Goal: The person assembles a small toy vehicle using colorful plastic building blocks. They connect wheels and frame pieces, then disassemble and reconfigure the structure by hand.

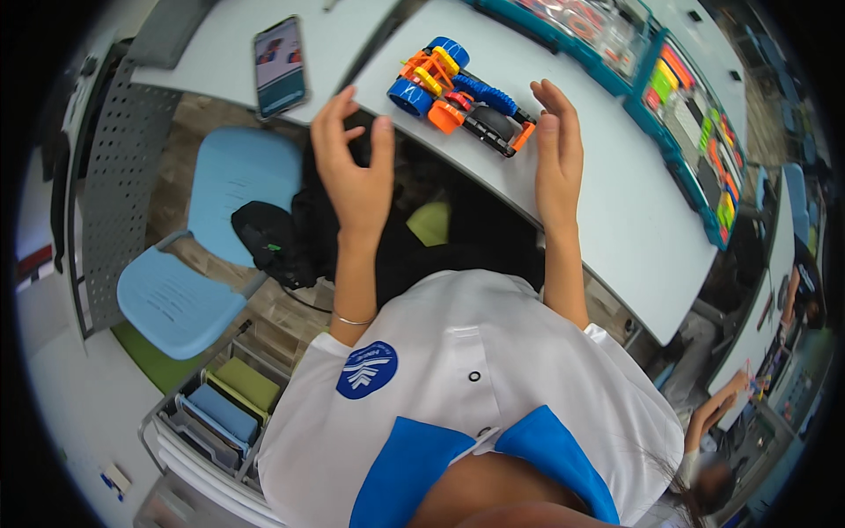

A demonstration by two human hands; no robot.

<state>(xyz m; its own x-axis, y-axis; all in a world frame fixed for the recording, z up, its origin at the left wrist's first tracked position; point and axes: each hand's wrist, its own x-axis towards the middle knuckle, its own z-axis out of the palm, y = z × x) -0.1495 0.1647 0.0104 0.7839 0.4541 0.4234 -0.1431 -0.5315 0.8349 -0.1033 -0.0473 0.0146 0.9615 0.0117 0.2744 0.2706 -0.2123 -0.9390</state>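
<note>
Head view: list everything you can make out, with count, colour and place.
Toy vehicle: one, orange, blue, black, yellow; on near table, between the hands
Phone: one, dark-edged, screen lit; upper left
Tables: at least two, white; top and right
Trays of parts: two, teal; upper right
Chair: one, light blue; left
Chair stack: one, green and blue; lower left
Perforated panel: one, grey; far left
Other people: at least two, blurred; right edge
Shirt: one, white, blue collar; lower centre
Bracelet: one, silvery; left wrist
Left hand: one, bare, open; left of vehicle
Right hand: one, bare, open; right of vehicle
</note>
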